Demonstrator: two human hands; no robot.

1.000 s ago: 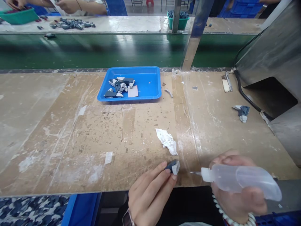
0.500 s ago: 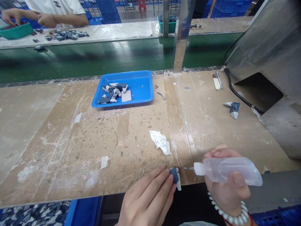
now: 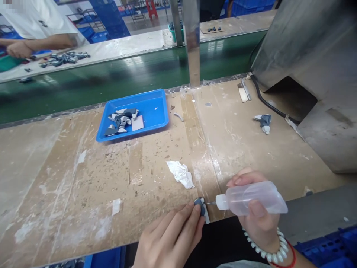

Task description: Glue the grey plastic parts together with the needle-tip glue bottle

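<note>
My left hand (image 3: 173,231) is closed on a small grey and white plastic part (image 3: 200,206) at the table's front edge. Its fingertips press on the grey side, and the hand hides some of the part. In my right hand (image 3: 255,208) lies a translucent squeeze bottle (image 3: 258,198) tipped on its side, with a white cap and a thin needle nozzle. The needle tip points left and meets, or nearly meets, the part's right side. Just beyond the left fingers lies a crumpled white tissue (image 3: 181,174).
A blue tray (image 3: 154,125) holds several grey and white parts and a pale square. At right, another part (image 3: 263,123) lies near a metal housing (image 3: 304,67) and black cable. A green conveyor (image 3: 134,74) runs behind a metal post (image 3: 192,48). A co-worker's hand (image 3: 19,49) is at far left.
The needle tip has come closer to the part in my left hand. The whole view has shifted and tilted, so table items appear further left. Both hands keep their holds.
</note>
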